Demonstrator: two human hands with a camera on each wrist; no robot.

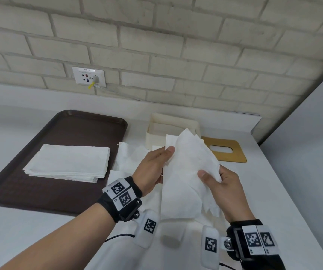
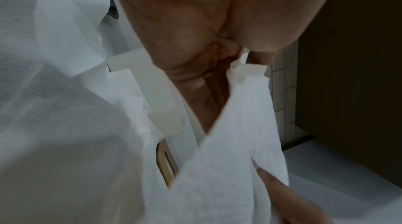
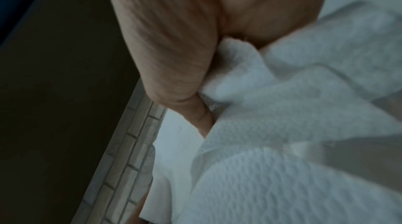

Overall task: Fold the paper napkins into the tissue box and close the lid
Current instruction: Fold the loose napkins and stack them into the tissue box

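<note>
Left hand (image 1: 152, 168) and right hand (image 1: 222, 189) are both pinching a crumpled, embossed white paper napkin (image 1: 186, 172), fingers curled on its edges, above the open cream rectangular tissue box (image 1: 156, 133).

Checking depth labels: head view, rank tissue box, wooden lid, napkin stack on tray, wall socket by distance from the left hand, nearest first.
1. Tissue box: just beyond the left hand, open-topped.
2. Napkin stack: to its left, on the brown tray.
3. Wooden lid: to the right, flat on the counter; close to the stack's rank.
4. Wall socket: far back on the brick wall.
</note>
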